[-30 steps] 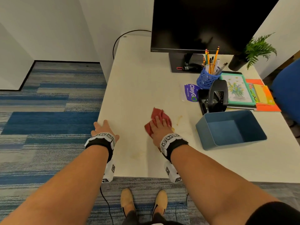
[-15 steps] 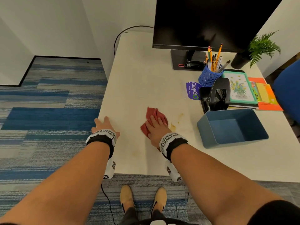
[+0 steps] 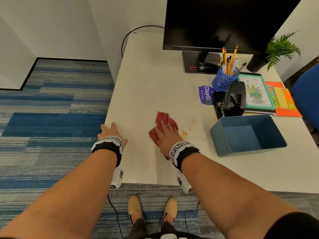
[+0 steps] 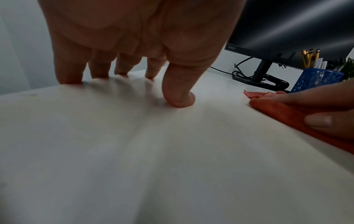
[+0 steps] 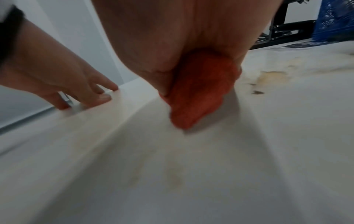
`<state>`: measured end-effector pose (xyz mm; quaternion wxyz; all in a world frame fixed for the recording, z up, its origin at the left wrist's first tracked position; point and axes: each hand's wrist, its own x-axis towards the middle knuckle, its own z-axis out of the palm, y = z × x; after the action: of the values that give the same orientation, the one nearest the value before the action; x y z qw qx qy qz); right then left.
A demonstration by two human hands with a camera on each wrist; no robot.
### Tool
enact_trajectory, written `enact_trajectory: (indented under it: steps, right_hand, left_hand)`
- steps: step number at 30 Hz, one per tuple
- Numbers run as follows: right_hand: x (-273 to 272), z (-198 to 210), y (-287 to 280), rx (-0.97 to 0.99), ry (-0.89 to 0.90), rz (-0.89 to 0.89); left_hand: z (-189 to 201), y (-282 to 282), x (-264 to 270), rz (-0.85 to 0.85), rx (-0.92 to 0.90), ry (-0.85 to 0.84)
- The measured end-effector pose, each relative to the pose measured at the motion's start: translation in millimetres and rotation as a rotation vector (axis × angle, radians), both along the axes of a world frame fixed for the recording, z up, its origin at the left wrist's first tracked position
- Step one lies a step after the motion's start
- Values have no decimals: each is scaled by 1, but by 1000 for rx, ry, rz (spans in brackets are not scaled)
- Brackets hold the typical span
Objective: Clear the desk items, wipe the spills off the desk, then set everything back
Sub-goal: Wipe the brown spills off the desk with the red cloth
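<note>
A crumpled red cloth (image 3: 164, 118) lies on the white desk (image 3: 155, 80) near its front middle. My right hand (image 3: 166, 134) presses flat on the cloth with straight fingers. In the right wrist view the cloth (image 5: 199, 91) bunches under the palm. Yellow-brown spill stains (image 3: 184, 134) sit just right of that hand, and they show in the right wrist view as stains (image 5: 273, 77). My left hand (image 3: 110, 131) rests flat on the desk by its left edge, fingers (image 4: 178, 91) spread and holding nothing.
An empty blue bin (image 3: 217, 141) stands right of the stains. Behind it are a black hole punch (image 3: 233, 100), a blue pen cup (image 3: 222, 81), a ClayGo packet (image 3: 206, 94) and stacked books (image 3: 255, 92). A monitor (image 3: 224, 21) and a potted plant (image 3: 279, 49) stand at the back.
My right hand has slid the cloth slightly left, so more of the yellow stain shows beside it. The left hand has stayed on the desk edge.
</note>
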<state>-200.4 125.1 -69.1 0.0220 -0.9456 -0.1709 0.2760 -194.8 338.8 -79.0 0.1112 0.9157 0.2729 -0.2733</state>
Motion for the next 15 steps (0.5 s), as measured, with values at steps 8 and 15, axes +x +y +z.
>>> enact_trajectory:
  steps: [8, 15]
  right_hand:
    - [-22, -5, 6, 15, 47, 136]
    - [4, -8, -37, -52, -19, -362]
  left_hand:
    - [1, -3, 2, 11, 0, 6]
    - [-1, -2, 1, 10, 8, 3]
